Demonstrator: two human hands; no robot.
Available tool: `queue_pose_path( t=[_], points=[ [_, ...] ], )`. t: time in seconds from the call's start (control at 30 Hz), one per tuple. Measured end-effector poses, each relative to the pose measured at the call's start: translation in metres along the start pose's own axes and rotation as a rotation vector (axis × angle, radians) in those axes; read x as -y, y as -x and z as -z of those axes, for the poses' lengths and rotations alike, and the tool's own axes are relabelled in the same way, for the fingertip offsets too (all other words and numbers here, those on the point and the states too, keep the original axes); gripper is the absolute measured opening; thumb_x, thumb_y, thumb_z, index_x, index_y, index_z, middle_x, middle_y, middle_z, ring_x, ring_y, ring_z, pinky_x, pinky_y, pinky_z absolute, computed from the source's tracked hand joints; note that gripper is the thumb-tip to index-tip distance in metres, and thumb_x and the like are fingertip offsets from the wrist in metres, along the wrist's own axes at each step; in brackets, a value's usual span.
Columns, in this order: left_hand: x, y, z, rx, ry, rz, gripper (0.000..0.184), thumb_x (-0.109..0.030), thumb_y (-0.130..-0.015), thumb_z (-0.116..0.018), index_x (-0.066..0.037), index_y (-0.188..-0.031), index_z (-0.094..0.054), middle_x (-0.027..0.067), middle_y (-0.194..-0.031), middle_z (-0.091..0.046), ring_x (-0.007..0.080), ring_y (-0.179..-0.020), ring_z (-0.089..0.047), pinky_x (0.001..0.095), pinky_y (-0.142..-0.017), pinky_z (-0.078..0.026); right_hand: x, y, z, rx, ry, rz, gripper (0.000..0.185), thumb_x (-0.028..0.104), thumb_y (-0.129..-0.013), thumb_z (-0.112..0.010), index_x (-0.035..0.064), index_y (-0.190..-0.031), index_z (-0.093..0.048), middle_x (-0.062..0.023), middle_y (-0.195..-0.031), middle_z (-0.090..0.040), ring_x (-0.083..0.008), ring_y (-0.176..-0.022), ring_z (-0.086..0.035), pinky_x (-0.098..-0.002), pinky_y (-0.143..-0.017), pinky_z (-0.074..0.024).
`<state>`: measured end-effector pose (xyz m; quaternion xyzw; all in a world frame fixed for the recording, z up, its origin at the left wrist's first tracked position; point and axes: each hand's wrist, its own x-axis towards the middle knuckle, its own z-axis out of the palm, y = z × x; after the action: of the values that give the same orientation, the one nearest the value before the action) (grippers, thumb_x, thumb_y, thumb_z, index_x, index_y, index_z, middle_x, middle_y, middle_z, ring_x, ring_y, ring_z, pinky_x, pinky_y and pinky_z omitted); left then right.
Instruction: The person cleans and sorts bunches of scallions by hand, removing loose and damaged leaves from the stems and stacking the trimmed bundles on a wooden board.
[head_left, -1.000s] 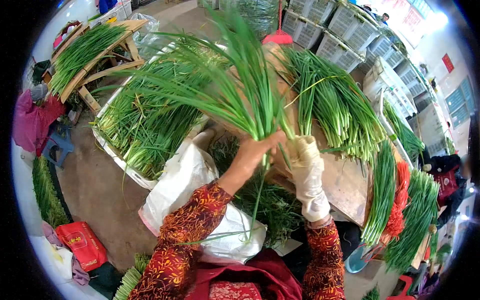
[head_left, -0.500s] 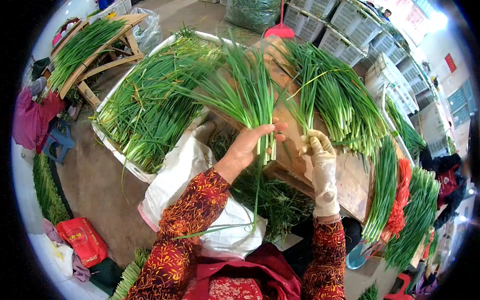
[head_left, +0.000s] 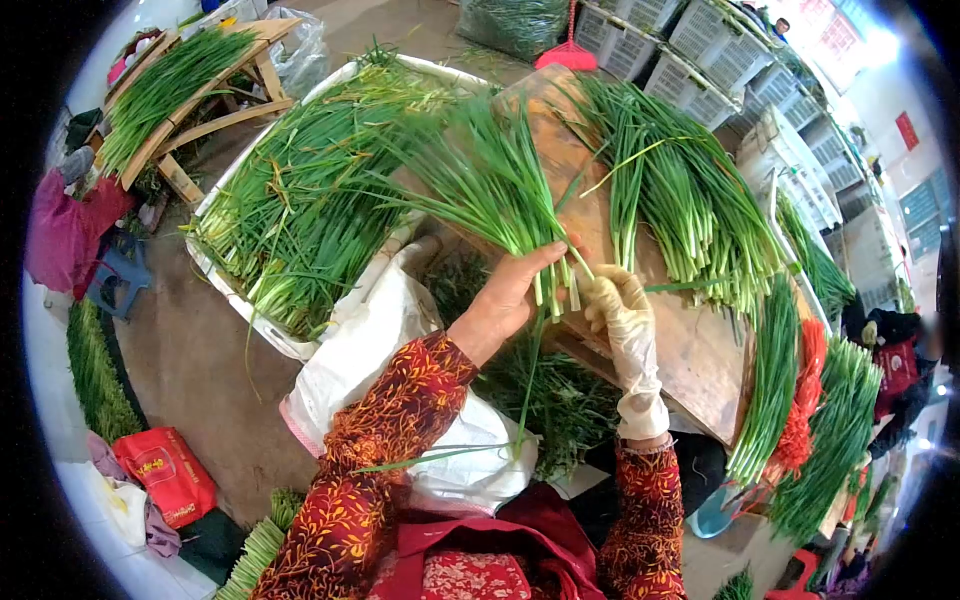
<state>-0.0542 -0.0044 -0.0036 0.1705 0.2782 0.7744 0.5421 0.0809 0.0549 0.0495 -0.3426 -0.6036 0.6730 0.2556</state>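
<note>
My bare left hand [head_left: 508,297] is wrapped round a bunch of green stalks [head_left: 510,205], whose pale ends stick out below the fingers. Close on its right, my gloved right hand [head_left: 622,305] has its fingers pinched at the pale end of a stalk beside the bunch. Behind the hands lies a wooden board [head_left: 690,365] bearing a pile of stalks [head_left: 690,200]. At the left a white crate [head_left: 262,325] holds many loose stalks [head_left: 310,190].
A white sack [head_left: 365,345] lies below my left forearm. Red strings [head_left: 803,400] hang between stalk bundles at the right. Grey crates [head_left: 715,50] are stacked at the back. A person in pink [head_left: 65,235] is at the far left, near a blue stool [head_left: 122,275].
My right hand has come away from the bunch, moved down and right, then back beside it at a stalk. The bunch has been lowered and now leans to the left in my left hand.
</note>
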Motion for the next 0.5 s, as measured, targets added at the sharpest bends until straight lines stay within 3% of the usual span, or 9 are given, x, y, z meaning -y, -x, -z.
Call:
queue_pose_path(
  t=[0.13,0.27,0.37,0.4,0.43,0.47,0.5],
  points=[
    [-0.003,0.001,-0.009,-0.022,0.026,-0.073,0.022,-0.020,-0.082,-0.059,-0.010,-0.101,-0.054,0.0062,-0.095,-0.061,0.0112,-0.084,-0.056,0.0271,-0.062,-0.050,0.004,0.003,-0.003,0.102,0.099,-0.121,0.019,0.020,-0.084,-0.059,0.0014,-0.086,-0.058,0.0000,-0.075,-0.060,-0.0014,-0.054,-0.043,-0.0132,-0.049,-0.0340],
    [-0.010,0.002,-0.004,0.036,0.057,-0.056,0.020,-0.020,-0.083,-0.058,-0.009,-0.100,-0.054,0.0073,-0.095,-0.061,0.0125,-0.083,-0.057,0.0276,-0.065,-0.051,0.006,0.006,0.009,0.149,-0.062,-0.096,0.018,0.021,-0.083,-0.059,0.0034,-0.084,-0.058,0.0008,-0.070,-0.058,-0.0029,-0.052,-0.042,-0.0163,-0.048,-0.0343],
    [-0.012,-0.001,-0.003,0.023,0.084,-0.069,0.020,-0.020,-0.084,-0.058,-0.008,-0.099,-0.054,0.0077,-0.094,-0.060,0.0133,-0.082,-0.058,0.0272,-0.066,-0.052,0.016,0.035,0.029,0.290,0.021,-0.149,0.017,0.022,-0.082,-0.059,0.0054,-0.079,-0.056,-0.0015,-0.068,-0.058,-0.0043,-0.052,-0.044,-0.0169,-0.048,-0.0349],
    [-0.013,-0.001,-0.002,-0.008,0.097,-0.072,0.019,-0.020,-0.084,-0.057,-0.008,-0.099,-0.054,0.0079,-0.094,-0.060,0.0137,-0.081,-0.058,0.0271,-0.066,-0.052,0.017,0.051,0.041,0.466,0.006,-0.203,0.015,0.019,-0.079,-0.062,0.0046,-0.079,-0.056,-0.0025,-0.067,-0.057,-0.0055,-0.054,-0.047,-0.0179,-0.049,-0.0361],
    [-0.016,-0.001,-0.001,-0.006,0.118,-0.057,0.019,-0.019,-0.084,-0.057,-0.008,-0.099,-0.054,0.0077,-0.095,-0.060,0.0146,-0.082,-0.059,0.0287,-0.068,-0.052,0.018,0.066,0.051,0.632,-0.011,-0.391,0.015,0.016,-0.077,-0.064,0.0030,-0.079,-0.057,-0.0028,-0.067,-0.058,-0.0068,-0.058,-0.051,-0.0188,-0.051,-0.0383],
    [-0.018,-0.001,0.002,-0.012,0.120,-0.058,0.019,-0.019,-0.084,-0.057,-0.008,-0.099,-0.054,0.0077,-0.095,-0.060,0.0146,-0.082,-0.059,0.0287,-0.068,-0.052,0.015,0.074,0.058,0.912,0.136,-0.340,0.015,0.018,-0.078,-0.063,0.0024,-0.078,-0.060,-0.0032,-0.065,-0.060,-0.0068,-0.052,-0.049,-0.0194,-0.046,-0.0363],
    [-0.020,-0.002,0.006,-0.028,0.151,-0.051,0.019,-0.019,-0.084,-0.057,-0.008,-0.100,-0.054,0.0073,-0.096,-0.060,0.0150,-0.084,-0.059,0.0298,-0.070,-0.052,0.014,0.084,0.056,0.945,0.236,-0.504,0.010,0.011,-0.077,-0.063,0.0022,-0.080,-0.062,-0.0010,-0.067,-0.060,-0.0065,-0.054,-0.050,-0.0185,-0.049,-0.0373]
  ],
)
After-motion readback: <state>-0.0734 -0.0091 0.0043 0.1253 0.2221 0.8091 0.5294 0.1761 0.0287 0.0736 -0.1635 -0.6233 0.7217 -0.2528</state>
